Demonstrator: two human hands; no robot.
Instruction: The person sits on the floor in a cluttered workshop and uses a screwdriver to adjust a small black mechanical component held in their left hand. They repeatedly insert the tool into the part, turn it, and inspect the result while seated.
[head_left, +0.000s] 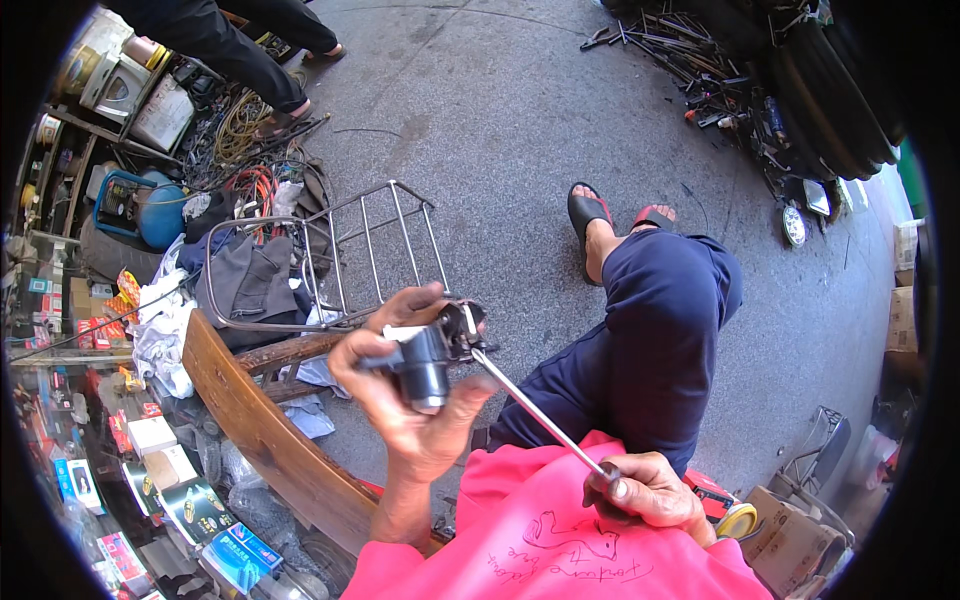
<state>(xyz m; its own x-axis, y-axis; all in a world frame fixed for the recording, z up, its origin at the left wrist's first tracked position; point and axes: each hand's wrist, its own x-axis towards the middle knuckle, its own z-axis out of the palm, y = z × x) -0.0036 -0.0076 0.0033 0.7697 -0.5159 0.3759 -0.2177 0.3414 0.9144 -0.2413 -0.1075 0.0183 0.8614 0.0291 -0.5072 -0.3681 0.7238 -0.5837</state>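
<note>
My left hand (pixel 405 395) grips a small black cylindrical part (pixel 422 368) with a light plate on top and a dark metal bracket (pixel 462 330) at its right, held up in front of me. A long screwdriver (pixel 530 405) slants from the bracket down to my right hand (pixel 655 490), which is closed round its dark handle over the pink cloth at my lap. The screwdriver's tip meets the bracket; exactly what it sits in is too small to tell.
A wooden bench (pixel 230 410), steel rack (pixel 400 240), cables and rags lie left, beside a glass-topped display of boxes (pixel 150 435). Another person's legs (pixel 250 55) stand upper left. Tyres (pixel 830 90) and loose metal parts lie upper right, cardboard boxes (pixel 785 540) lower right.
</note>
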